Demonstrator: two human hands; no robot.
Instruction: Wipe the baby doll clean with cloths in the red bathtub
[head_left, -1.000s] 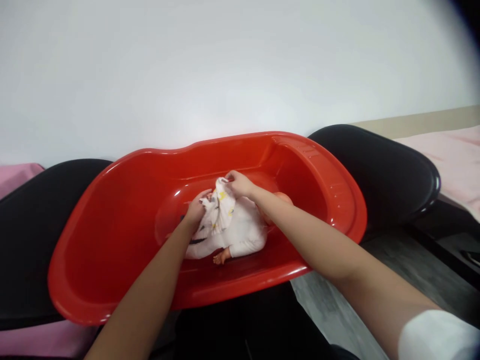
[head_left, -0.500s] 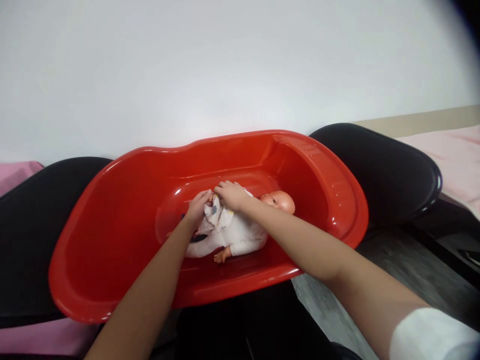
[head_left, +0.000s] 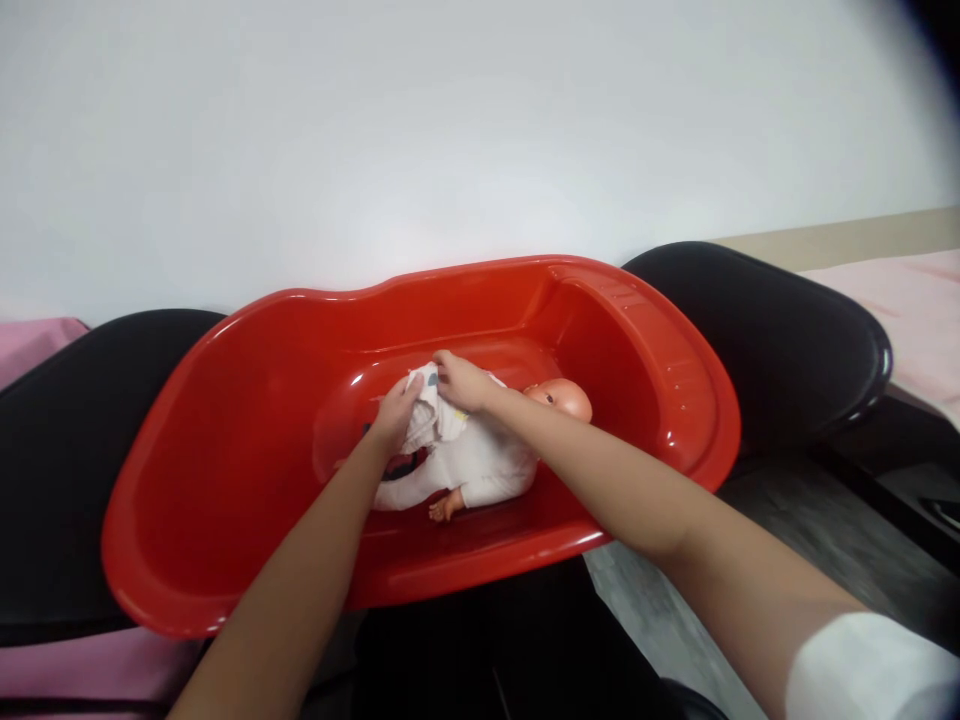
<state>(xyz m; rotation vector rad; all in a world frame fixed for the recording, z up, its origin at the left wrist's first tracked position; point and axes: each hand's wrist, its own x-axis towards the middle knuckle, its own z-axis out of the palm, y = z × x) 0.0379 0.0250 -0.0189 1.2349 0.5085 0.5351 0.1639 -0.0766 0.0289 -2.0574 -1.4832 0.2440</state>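
Note:
A baby doll (head_left: 491, 465) with a soft white body lies in a red baby bathtub (head_left: 225, 400), its head to the right. Over its middle, a small white printed cloth (head_left: 426, 415) is bunched up, possibly a doll's garment. My left hand (head_left: 396, 412) is closed on the left edge of this cloth, thumb on top. My right hand (head_left: 461, 382) pinches the cloth's upper right part above the doll's belly. My right forearm covers part of the doll's chest and head. Dark patches show beside the doll's legs, under my left hand; I cannot make out what they are.
Black chair seats (head_left: 757, 340) support the tub at both ends. Behind it stands a pale wall (head_left: 450, 140). Pink covers (head_left: 900, 310) lie at the far left and right. Grey floor (head_left: 660, 610) shows at the lower right.
Both hands have lifted and spread the cloth's upper edge, so more of its printed face shows. The right fingers have curled into a pinch. The doll lies as before.

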